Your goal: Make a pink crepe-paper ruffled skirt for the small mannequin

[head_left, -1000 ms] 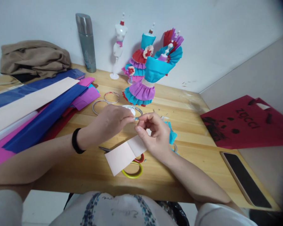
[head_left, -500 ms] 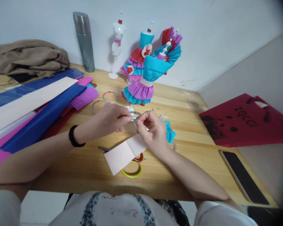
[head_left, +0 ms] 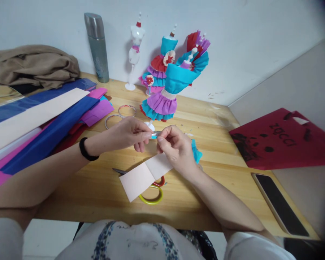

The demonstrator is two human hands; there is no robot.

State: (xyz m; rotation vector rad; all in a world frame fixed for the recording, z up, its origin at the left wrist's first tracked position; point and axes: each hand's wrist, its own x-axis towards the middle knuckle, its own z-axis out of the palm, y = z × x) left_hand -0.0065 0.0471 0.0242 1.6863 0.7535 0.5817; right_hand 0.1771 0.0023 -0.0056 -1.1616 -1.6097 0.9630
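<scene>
A small blue-and-white strip [head_left: 154, 136] is stretched between my two hands above the table. My left hand [head_left: 134, 133] pinches its left end between thumb and forefinger. On the other side, my right hand [head_left: 176, 147] is closed in a pinch at the right end; its fingers cover that part. Below lies a folded pale pink paper piece [head_left: 138, 180], partly over scissors [head_left: 151, 198] with yellow and red handles. Crumpled turquoise crepe paper [head_left: 196, 151] shows just right of my right hand. What the strip is made of cannot be made out.
Dress forms in ruffled paper [head_left: 164, 103] stand at the back, beside a bare white one [head_left: 137, 43] and a flask [head_left: 97, 50]. Coloured paper sheets [head_left: 54, 133] and brown cloth [head_left: 38, 66] lie left, tape rings [head_left: 127, 111] mid-table, a red bag [head_left: 281, 141] and phone [head_left: 278, 204] right.
Both hands have risen very slightly, and more of the blue-and-white strip shows between the fingertips. The paper, scissors and dress forms have stayed in place.
</scene>
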